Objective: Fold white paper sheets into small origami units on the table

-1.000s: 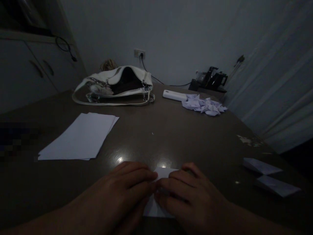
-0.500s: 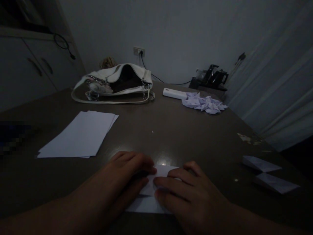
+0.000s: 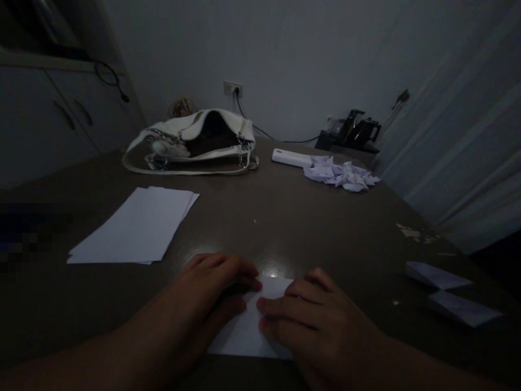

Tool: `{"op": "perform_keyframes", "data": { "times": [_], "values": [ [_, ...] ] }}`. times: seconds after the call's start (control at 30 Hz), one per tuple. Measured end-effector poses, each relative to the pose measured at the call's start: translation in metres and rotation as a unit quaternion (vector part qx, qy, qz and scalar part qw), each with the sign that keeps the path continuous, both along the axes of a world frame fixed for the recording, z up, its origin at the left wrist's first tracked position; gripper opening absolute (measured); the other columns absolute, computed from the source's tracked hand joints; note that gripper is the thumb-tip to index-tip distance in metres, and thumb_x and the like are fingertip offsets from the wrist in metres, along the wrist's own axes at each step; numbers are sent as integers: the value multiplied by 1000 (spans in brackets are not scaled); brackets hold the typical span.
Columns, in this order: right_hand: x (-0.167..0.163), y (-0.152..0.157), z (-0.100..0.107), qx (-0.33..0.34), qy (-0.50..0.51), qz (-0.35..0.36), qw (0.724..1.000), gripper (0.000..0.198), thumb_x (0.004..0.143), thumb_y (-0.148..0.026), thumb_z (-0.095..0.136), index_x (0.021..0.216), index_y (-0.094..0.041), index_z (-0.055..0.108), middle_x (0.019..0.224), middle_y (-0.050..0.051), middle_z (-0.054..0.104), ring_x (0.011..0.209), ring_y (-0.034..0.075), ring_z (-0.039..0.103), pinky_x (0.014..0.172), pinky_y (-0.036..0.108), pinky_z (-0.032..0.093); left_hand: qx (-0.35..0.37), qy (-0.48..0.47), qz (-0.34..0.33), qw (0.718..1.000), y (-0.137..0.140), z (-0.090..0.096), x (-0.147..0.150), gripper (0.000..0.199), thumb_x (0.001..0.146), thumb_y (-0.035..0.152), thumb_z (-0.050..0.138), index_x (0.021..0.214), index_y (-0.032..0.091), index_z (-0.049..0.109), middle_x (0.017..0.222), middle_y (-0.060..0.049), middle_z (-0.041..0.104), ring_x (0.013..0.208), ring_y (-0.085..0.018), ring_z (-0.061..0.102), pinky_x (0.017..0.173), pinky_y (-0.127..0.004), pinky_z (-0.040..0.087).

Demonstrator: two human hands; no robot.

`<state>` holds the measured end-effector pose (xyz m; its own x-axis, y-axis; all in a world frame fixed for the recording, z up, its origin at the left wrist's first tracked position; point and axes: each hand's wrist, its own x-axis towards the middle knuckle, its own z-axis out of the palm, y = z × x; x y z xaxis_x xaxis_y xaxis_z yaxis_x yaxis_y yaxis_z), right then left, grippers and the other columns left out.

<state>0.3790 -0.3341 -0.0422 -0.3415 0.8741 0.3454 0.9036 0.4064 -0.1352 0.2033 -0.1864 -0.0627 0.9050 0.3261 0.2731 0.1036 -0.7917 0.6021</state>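
The paper, partly raised half a second ago, now lies flat on the table. The left hand is loosely spread over it; whether the right hand pinches it, I cannot tell. Farther left lies a sheet stack.

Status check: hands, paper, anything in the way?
Left hand and right hand at the paper. Paper on table, only hands covering it. Loose sheets off left, folded papers off right.
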Motion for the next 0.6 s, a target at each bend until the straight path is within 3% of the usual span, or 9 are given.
{"op": "perform_keyframes", "data": {
  "times": [0.3,0.6],
  "values": [
    [2,-1,1,-52,-23,0,998,16,91,-17,51,100,-20,65,109,4,72,88,17,60,78,34,34,136,11,-66,988,1,1,1,33,94,13,44,123,27,52,121,-2,60,119,-20,49,96,-37,42],
    [2,1,-3,-9,-2,12,1000,18,94,-18,47,98,-19,65,107,3,73,84,16,59,74,33,33,195,7,-57,979,1,0,-4,47,91,12,43,136,26,46,131,-4,55,125,-23,43,97,-39,42]
  ]
}}
